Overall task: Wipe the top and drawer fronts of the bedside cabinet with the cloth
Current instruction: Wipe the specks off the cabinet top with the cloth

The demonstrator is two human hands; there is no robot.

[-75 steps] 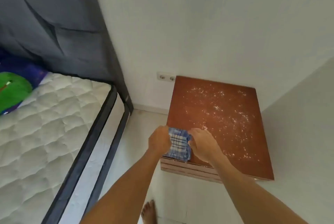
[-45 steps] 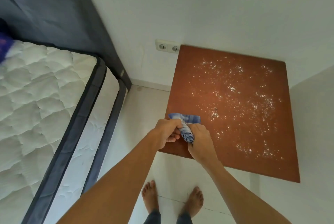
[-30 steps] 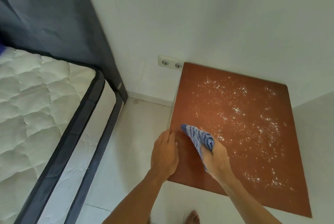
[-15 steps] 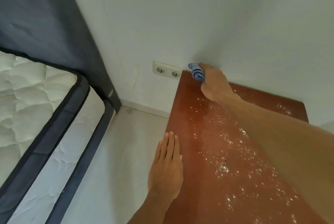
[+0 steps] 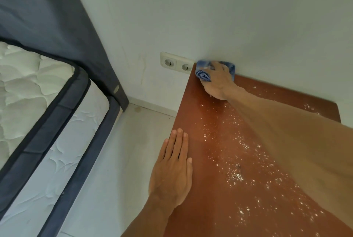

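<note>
The bedside cabinet's reddish-brown top (image 5: 194, 114) fills the lower right, sprinkled with white crumbs or powder. My right hand (image 5: 218, 82) presses a bunched blue checked cloth (image 5: 203, 74) onto the top's far left corner, against the wall. My right forearm crosses the top and hides much of its right side. My left hand (image 5: 172, 171) lies flat, fingers together, on the top's left edge, holding nothing. The drawer fronts are out of sight.
A double wall socket (image 5: 176, 63) sits just left of the cloth. A bed with a white quilted mattress (image 5: 28, 83) and dark grey headboard (image 5: 47, 13) stands on the left. A strip of pale floor (image 5: 118, 160) runs between bed and cabinet.
My right hand carried the cloth from the near left edge to the far left corner and now spreads it along the wall. My left hand let go of the cloth and rests flat.
</note>
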